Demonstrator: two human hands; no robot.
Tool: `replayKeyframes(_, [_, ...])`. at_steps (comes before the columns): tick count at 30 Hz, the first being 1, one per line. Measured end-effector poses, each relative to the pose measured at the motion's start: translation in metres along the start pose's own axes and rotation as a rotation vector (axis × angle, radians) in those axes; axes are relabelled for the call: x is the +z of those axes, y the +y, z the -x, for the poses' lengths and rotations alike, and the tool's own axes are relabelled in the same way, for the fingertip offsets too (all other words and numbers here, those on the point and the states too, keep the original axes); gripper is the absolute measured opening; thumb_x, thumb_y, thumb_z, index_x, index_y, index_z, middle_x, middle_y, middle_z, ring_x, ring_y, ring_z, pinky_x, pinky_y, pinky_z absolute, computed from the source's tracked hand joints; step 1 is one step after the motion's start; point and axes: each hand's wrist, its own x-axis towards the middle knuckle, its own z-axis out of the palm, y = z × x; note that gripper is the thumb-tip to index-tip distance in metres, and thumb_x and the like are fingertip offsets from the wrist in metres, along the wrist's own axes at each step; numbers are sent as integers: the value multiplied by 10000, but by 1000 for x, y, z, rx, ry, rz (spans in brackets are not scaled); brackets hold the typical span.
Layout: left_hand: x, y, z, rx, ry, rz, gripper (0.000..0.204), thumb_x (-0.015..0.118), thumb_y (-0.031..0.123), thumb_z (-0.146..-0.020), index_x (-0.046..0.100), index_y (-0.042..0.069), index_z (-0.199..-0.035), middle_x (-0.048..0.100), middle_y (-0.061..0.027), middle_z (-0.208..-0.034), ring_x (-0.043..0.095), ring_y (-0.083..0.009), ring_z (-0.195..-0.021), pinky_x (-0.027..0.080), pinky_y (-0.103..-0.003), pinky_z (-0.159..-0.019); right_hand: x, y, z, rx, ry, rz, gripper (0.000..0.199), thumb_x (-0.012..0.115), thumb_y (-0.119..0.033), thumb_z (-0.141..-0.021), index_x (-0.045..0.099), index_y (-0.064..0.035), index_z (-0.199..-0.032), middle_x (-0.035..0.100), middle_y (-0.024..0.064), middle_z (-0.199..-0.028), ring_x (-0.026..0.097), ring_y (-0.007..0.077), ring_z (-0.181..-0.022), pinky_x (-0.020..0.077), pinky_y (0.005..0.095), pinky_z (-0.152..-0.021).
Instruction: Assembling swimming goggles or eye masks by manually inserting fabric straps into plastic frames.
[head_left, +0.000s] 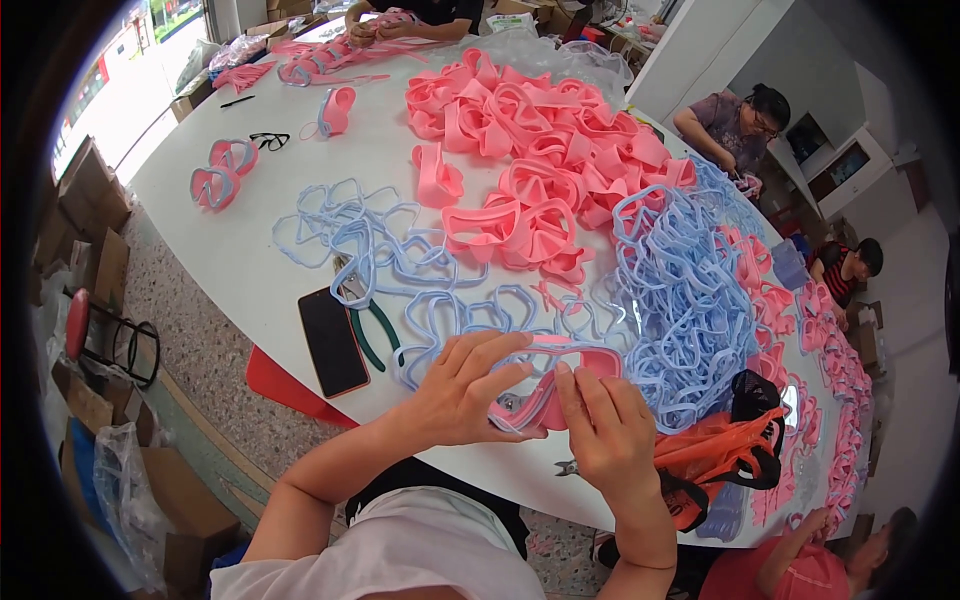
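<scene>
Head view: a person sits or stands at a white table point(250, 215) and looks down at two bare hands.
Left hand: the left hand point(468, 392) is clamped on the left end of a pink and blue goggle frame point(546, 403), with the fingers above and the thumb below.
Right hand: the right hand point(608, 420) is clamped on the other end, with its fingers lying on the pink part.
Goggle frame: it is up between the two hands, over the near edge of the table.
Blue rings: a big heap of blue rings point(690, 310) is on the right, and some loose blue loops point(365, 235) lie farther left.
Pink pile: lots of soft pink pieces point(560, 130) sit past the hands.
Phone: a black phone point(333, 343) lies left of the hands, just beside pliers point(361, 345) with green handles.
Bag: an orange bag point(700, 445) is near the right hand, and small cutters point(567, 467) lie at the table edge.
Far left: two pink goggles point(215, 187) lie near black glasses point(270, 140) and a pen point(237, 101).
Other people: one person's hands point(362, 32) are across the table, and a person in glasses point(735, 125) works on the right.
</scene>
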Motion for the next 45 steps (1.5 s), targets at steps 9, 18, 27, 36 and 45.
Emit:
replayKeyframes(9, [1, -10, 2, 36, 57, -1, 725, 875, 436, -637, 459, 125, -1143, 516, -163, -1298, 532, -327, -1105, 421, -412, -882, 6, -4, -4, 9, -15, -2, 413, 625, -38, -748, 662, 61, -1148, 619, 127, -1000, 551, 219, -779, 494, 313, -675])
replayKeyframes(18, [-5, -13, 3, 53, 55, -47, 585, 871, 417, -636, 525, 137, -1016, 529, -171, -1274, 538, -322, -1097, 436, -395, -858, 11, -4, -5, 74, -21, -85, 437, 645, -44, -724, 667, 24, -1154, 610, 102, -1021, 554, 215, -820, 473, 327, -691])
replayKeyframes(27, [-16, -16, 2, 168, 2, 57, 545, 865, 407, -650, 513, 161, -986, 560, -171, -1254, 571, -310, -1052, 460, -386, -832, -4, 21, -19, 418, -125, -613, 353, 782, -214, -756, 712, -122, -1089, 595, 51, -1041, 524, 252, -942, 382, 382, -871])
replayKeyframes(36, [-23, -30, -3, 449, -100, 41, 619, 858, 482, -652, 521, 191, -1082, 558, -184, -1261, 623, -311, -1016, 521, -397, -835, 9, 40, -12, 681, -386, -1225, 300, 874, -161, -673, 750, -56, -924, 587, 4, -768, 490, 93, -700, 398, 248, -621])
replayKeyframes(45, [21, -10, 22, -1242, 11, 1776, 841, 859, 343, -727, 404, 37, -1364, 527, -81, -1314, 531, -225, -1225, 439, -369, -1023, 33, 46, -2, 950, -76, -1302, 286, 884, -167, -691, 735, 1, -868, 558, -56, -692, 430, 31, -611, 342, 201, -549])
